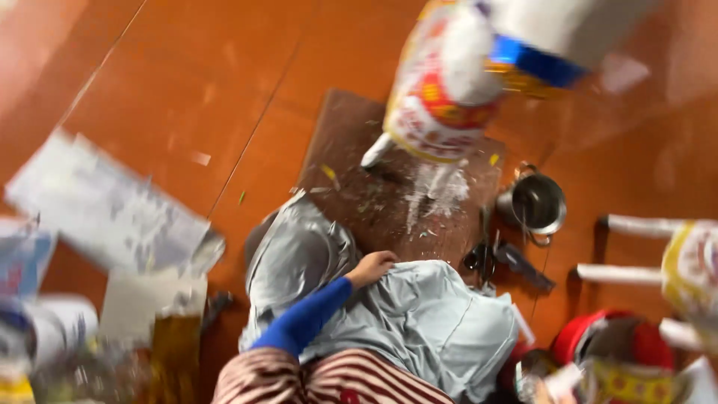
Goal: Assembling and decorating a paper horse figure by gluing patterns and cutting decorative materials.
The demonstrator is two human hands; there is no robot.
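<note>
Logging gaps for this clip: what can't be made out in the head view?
- Right hand: not visible anywhere in the frame.
- Left hand: rests on the grey cloth; its fingers curl out of sight, so its grip is unclear.
- Printed sack: smeared by motion blur, its top cut off by the upper edge.
- Dark tools beside the metal pot: too blurred to identify.
- Lower left clutter: blurred, cut off by the edge.

One head camera looks steeply down, tilted and blurred, at the orange floor near the person's lap.
</note>
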